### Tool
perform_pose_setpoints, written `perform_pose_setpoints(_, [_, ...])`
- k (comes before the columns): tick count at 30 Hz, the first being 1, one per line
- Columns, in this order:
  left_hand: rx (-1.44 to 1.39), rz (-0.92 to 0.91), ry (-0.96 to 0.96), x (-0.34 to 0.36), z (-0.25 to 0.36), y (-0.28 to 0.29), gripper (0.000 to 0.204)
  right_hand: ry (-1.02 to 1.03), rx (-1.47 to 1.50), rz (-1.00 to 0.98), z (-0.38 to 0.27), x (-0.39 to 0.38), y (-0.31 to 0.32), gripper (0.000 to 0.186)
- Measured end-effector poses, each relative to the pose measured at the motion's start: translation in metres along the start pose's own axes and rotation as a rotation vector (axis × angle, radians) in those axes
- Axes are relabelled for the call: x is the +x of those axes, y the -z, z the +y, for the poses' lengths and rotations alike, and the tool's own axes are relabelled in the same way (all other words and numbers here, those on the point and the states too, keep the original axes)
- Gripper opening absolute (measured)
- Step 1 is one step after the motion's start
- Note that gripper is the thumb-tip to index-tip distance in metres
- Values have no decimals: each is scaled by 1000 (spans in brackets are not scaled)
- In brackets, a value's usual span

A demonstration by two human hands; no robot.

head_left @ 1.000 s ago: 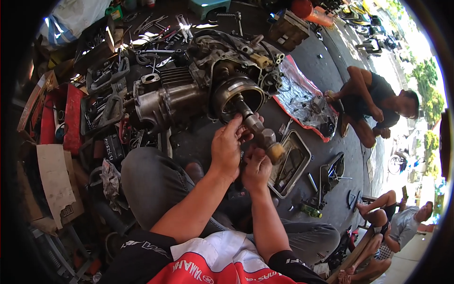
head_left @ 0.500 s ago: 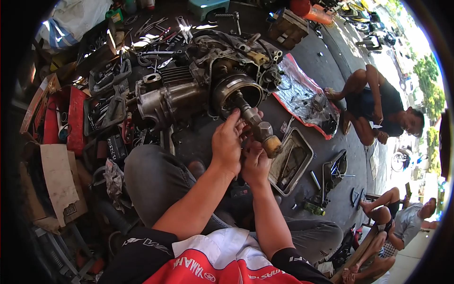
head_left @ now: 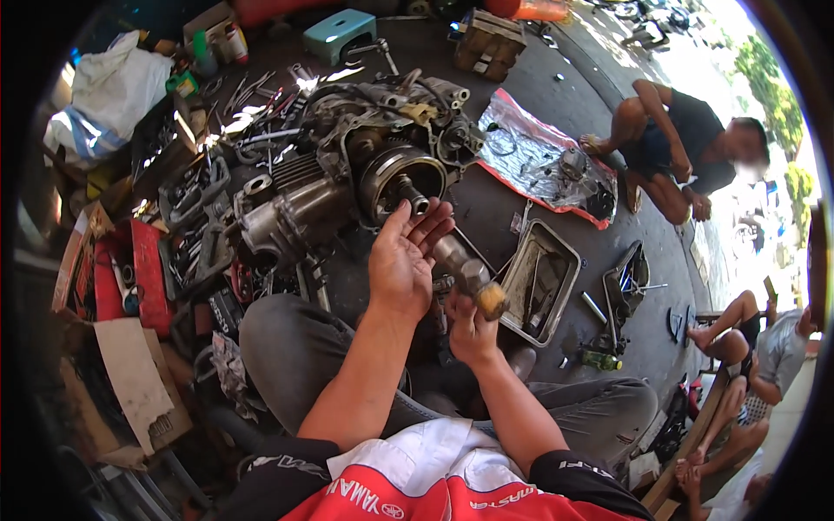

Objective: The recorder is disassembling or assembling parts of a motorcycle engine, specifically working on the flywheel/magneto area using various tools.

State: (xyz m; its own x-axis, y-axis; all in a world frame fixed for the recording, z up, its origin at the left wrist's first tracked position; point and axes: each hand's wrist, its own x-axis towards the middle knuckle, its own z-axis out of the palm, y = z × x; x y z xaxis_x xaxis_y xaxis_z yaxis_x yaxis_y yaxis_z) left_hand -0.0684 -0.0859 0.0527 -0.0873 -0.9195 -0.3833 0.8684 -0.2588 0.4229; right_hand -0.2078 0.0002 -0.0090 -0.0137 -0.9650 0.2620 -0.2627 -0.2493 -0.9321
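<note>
A greasy engine [head_left: 304, 187] lies on the floor ahead of me, with a round metal drum [head_left: 382, 182] on its near side. From the drum's middle a short shaft [head_left: 412, 198] sticks out toward me. My left hand [head_left: 404, 260] is just below that shaft, palm up, fingers stretched and a little apart; whether the thumb touches the shaft I cannot tell. My right hand [head_left: 473, 333] is closed on a thick metal tool [head_left: 472, 275] with a hexagonal middle and a worn yellow end. The tool's far end lies beside my left fingers, clear of the shaft.
To the right lie a metal tray [head_left: 566, 282] with parts and a silver sheet [head_left: 530, 143] with parts. Loose wrenches [head_left: 269, 136], a red toolbox [head_left: 149, 273] and cardboard [head_left: 130, 373] fill the left. A blue stool [head_left: 340, 35] stands beyond the engine. A person [head_left: 673, 139] squats at right.
The tool has come away from the shaft, toward me. My left hand no longer wraps around its far end and has opened. The whole view has shifted somewhat.
</note>
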Motion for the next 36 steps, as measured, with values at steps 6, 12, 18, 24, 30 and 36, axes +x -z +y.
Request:
perform_pose_setpoints(6, [-24, 60, 23, 10, -2, 8, 33, -234, 74, 60, 4, -36, 9, 22])
perform_pose_setpoints(12, [15, 109, -48, 4, -6, -5, 35, -221, -87, 45, -15, -27, 24, 22])
perform_pose_setpoints(18, [-63, 102, 27, 14, -5, 3, 35, -97, 100, 43, -12, 13, 2, 34])
perform_pose_setpoints(24, [-22, 100, -28, 12, -5, 4, 38, 131, 79, 68, -10, 56, -36, 41])
perform_pose_setpoints(30, [-26, 37, -11, 9, 0, 4, 37, 335, -177, 183, -15, 65, -31, 45])
perform_pose_setpoints(36, [-72, 62, 24, 15, -2, 7, 34, 114, -102, 61, -13, 52, -29, 23])
